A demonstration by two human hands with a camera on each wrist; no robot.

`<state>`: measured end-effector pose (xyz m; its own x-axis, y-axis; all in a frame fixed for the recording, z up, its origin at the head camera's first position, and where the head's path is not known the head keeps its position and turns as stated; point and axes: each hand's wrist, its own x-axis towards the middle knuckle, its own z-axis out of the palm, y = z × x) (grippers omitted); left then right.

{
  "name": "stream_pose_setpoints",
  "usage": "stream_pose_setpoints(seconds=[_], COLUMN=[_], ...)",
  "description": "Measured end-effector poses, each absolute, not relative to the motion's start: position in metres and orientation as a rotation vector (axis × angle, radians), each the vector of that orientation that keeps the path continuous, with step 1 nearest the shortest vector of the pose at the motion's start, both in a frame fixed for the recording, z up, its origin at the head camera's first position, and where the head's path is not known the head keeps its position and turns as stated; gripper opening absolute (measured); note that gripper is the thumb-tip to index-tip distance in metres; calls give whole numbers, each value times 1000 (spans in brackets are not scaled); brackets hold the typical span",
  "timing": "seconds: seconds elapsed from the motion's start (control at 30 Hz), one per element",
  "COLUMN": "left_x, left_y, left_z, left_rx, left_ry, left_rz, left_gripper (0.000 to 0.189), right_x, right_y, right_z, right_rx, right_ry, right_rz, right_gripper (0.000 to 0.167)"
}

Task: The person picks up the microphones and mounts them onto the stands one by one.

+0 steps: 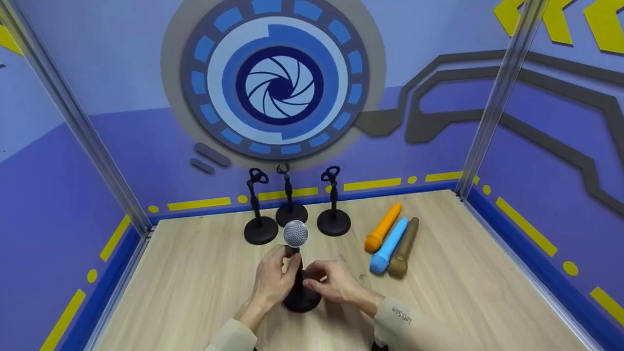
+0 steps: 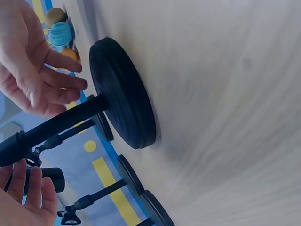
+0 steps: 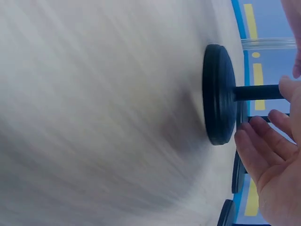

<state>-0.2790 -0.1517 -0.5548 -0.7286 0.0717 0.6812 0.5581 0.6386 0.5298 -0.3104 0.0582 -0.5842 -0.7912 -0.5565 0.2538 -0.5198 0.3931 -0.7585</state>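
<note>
A black round-based microphone stand (image 1: 301,298) stands upright in front of me, with a silver-headed microphone (image 1: 295,234) at its top. My left hand (image 1: 274,275) grips the upper part, its fingers curled about the microphone's black handle (image 2: 57,179) in the left wrist view. Lower down, my right hand (image 1: 336,281) is at the pole, thumb tip right at it. Its other fingers (image 3: 256,146) spread loosely beside the pole in the right wrist view, above the base (image 3: 218,94). The handle's upper part is hidden by the left fingers.
Behind stand three black stands with vacant clips: left (image 1: 261,230), middle (image 1: 291,214) and right (image 1: 334,223). At the right lie an orange microphone (image 1: 384,226), a blue one (image 1: 389,246) and a brown one (image 1: 404,248). Printed walls (image 1: 414,161) enclose the wooden table (image 1: 195,273).
</note>
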Motion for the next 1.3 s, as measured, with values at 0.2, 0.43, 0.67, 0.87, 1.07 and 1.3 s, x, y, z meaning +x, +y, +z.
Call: stream_pose_setpoints(seconds=[0.2, 0.43, 0.67, 0.87, 1.07, 1.3], left_x=[-280, -278, -278, -279, -280, -279], left_y=[-150, -147, -143, -142, -141, -140], left_z=[-550, -550, -552, -552, -548, -537], left_rx=[-478, -461, -447, -445, -425, -408], left_ry=[-2222, -2197, -2141, -2126, -2137, -2134], left_rz=[-1157, -1230, -1265, -1259, -1278, -1377], left_gripper=[8, 6, 5, 6, 3, 4], right_x=[-309, -308, -309, -312, -311, -312], right_y=[54, 47, 40, 35, 34, 33], right_z=[-577, -571, -569, -569, -567, -566], right_rx=[-918, -914, -973, -1075, -1035, -1027], right_ry=[2552, 2532, 2535, 2548, 2544, 2542], right_rz=[-1507, -1580, -1683, -1761, -1731, -1713], right_gripper=[26, 26, 26, 24, 26, 28])
